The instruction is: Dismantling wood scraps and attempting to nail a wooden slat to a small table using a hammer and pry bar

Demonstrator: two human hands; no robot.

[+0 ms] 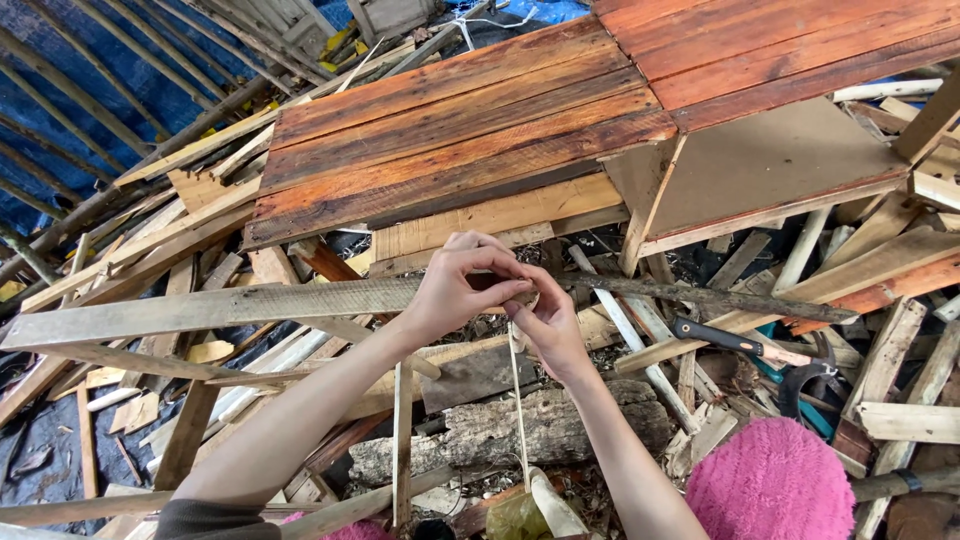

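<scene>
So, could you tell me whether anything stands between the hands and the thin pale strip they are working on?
Nothing visible does: the left hand and right hand both already pinch the top of the thin strip, which hangs down between the forearms.

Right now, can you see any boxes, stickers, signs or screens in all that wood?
None to be seen: only bare planks and sticks, a reddish-brown board panel, blue tarp, a hammer and a fuzzy pink thing.

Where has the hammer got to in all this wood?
In the head view the hammer lies on the scrap planks to the right of both hands, its black handle pointing toward the right hand, just above the pink fuzzy thing.
</scene>
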